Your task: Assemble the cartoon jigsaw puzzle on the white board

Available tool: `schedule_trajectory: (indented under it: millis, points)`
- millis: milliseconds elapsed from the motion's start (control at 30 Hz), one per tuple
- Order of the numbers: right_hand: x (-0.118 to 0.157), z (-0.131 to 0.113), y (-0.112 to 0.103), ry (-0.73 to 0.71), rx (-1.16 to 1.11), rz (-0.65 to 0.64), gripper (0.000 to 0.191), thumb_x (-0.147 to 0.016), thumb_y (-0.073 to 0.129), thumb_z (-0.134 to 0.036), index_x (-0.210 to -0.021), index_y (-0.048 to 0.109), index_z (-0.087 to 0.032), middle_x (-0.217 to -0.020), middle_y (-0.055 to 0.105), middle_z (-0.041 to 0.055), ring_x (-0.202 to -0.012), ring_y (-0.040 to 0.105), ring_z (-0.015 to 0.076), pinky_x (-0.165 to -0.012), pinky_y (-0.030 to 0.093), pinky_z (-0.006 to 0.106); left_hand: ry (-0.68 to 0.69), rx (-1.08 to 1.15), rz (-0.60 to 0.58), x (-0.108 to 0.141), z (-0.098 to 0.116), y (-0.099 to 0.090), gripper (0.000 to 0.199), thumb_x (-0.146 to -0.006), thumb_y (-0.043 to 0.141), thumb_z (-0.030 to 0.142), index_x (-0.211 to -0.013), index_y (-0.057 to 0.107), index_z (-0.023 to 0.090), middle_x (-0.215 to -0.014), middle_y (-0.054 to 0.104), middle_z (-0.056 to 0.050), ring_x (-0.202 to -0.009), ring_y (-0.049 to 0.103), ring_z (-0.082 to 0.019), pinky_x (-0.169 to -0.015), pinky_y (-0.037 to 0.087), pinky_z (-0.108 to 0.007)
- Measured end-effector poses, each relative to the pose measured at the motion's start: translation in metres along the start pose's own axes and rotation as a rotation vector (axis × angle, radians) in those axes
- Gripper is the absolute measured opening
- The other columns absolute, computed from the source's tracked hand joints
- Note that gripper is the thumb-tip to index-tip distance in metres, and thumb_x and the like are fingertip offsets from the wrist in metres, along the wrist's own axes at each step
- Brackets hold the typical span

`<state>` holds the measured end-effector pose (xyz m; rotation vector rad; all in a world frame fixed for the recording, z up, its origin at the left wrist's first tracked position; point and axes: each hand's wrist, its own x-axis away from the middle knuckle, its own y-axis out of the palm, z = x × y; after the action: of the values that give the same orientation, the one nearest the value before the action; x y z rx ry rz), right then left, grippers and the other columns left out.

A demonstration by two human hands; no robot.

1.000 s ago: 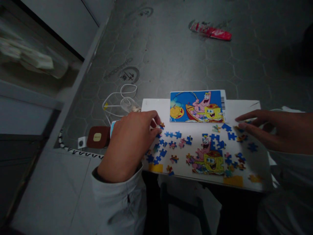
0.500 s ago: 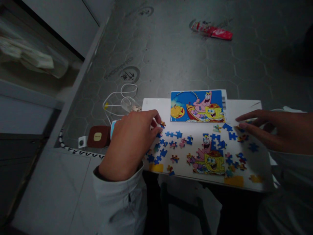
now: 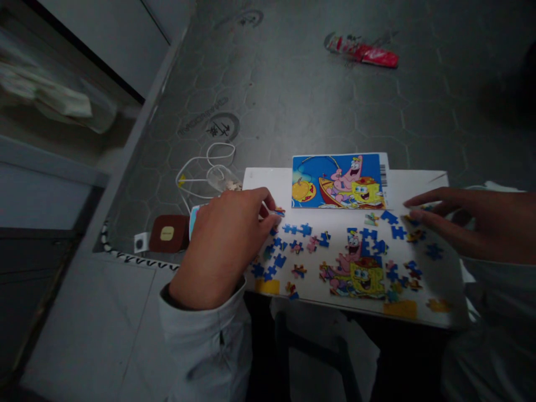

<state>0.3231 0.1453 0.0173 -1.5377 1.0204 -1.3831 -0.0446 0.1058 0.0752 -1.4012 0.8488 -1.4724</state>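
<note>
My left hand (image 3: 228, 240) is at the left side of the white board (image 3: 422, 187), its thumb and fingers closed on a small puzzle piece (image 3: 279, 212). Over the right side hovers my right hand (image 3: 469, 220), fingers apart, near some loose pieces (image 3: 416, 235); nothing shows between them. A partly joined puzzle (image 3: 364, 276) with a yellow and a pink cartoon figure lies at the front middle. Several blue pieces (image 3: 280, 261) lie by my left hand. The picture card (image 3: 339, 181) rests at the board's back edge.
A brown box (image 3: 168, 234) and a small white cube (image 3: 141, 242) are left of the board, beside a white cable (image 3: 191, 162). A red package (image 3: 379, 57) lies on the floor ahead. Below the board is a dark stool frame (image 3: 312, 349).
The piece at my left fingertips has turned slightly, with the fingers shifting a little. My right hand has stayed almost where it was.
</note>
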Motion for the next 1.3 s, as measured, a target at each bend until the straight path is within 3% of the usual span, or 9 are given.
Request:
schedule_trajectory:
  millis: [167, 433, 667, 867, 1133, 1300]
  points:
    - [-0.001, -0.001, 0.0, -0.01, -0.005, -0.001, 0.107, -0.067, 0.025, -0.114, -0.118, 0.084, -0.041, -0.09, 0.087, 0.0046, -0.061, 0.073, 0.03, -0.054, 0.049, 0.043, 0.007, 0.0, -0.013, -0.001, 0.0, 0.0, 0.014, -0.102, 0.075, 0.038, -0.11, 0.084, 0.031, -0.108, 0.089, -0.005, -0.099, 0.08, -0.032, -0.074, 0.045, -0.04]
    - [-0.002, 0.004, 0.003, -0.029, 0.014, -0.003, 0.088, -0.078, 0.04, -0.103, -0.121, 0.083, -0.039, -0.09, 0.086, 0.0056, -0.06, 0.071, 0.028, -0.054, 0.046, 0.039, -0.001, -0.028, -0.016, -0.001, 0.0, -0.001, 0.016, -0.103, 0.075, 0.043, -0.109, 0.085, 0.031, -0.102, 0.088, -0.006, -0.095, 0.08, -0.032, -0.073, 0.044, -0.039]
    - [0.0, -0.002, -0.001, -0.022, 0.015, -0.02, 0.095, -0.075, 0.031, -0.105, -0.12, 0.084, -0.04, -0.092, 0.086, 0.007, -0.06, 0.07, 0.0276, -0.054, 0.045, 0.04, 0.007, -0.024, -0.012, 0.0, -0.001, 0.0, 0.016, -0.102, 0.075, 0.04, -0.11, 0.085, 0.031, -0.105, 0.088, -0.007, -0.096, 0.079, -0.034, -0.077, 0.048, -0.041]
    - [-0.002, 0.0, 0.0, -0.003, 0.012, -0.036, 0.092, -0.075, 0.038, -0.106, -0.12, 0.083, -0.04, -0.091, 0.086, 0.0057, -0.062, 0.072, 0.0283, -0.055, 0.046, 0.04, -0.004, -0.033, -0.014, 0.0, 0.0, -0.001, 0.015, -0.102, 0.076, 0.041, -0.111, 0.085, 0.031, -0.1, 0.087, -0.007, -0.094, 0.079, -0.033, -0.077, 0.049, -0.04]
    - [-0.001, -0.002, -0.002, -0.003, 0.044, -0.052, 0.07, -0.076, 0.05, -0.089, -0.111, 0.083, -0.039, -0.098, 0.088, 0.0045, -0.064, 0.073, 0.0282, -0.058, 0.047, 0.04, -0.008, -0.005, -0.017, -0.001, 0.002, 0.001, 0.018, -0.1, 0.073, 0.026, -0.113, 0.083, 0.032, -0.111, 0.089, -0.003, -0.102, 0.081, -0.034, -0.077, 0.046, -0.041]
    - [0.002, -0.012, -0.009, 0.003, 0.059, -0.056, 0.063, -0.073, 0.049, -0.078, -0.105, 0.085, -0.038, -0.096, 0.088, 0.0052, -0.062, 0.072, 0.0284, -0.055, 0.046, 0.04, -0.006, 0.015, -0.016, -0.001, 0.001, 0.001, 0.018, -0.1, 0.072, 0.027, -0.114, 0.083, 0.031, -0.112, 0.089, -0.002, -0.102, 0.081, -0.034, -0.076, 0.046, -0.042]
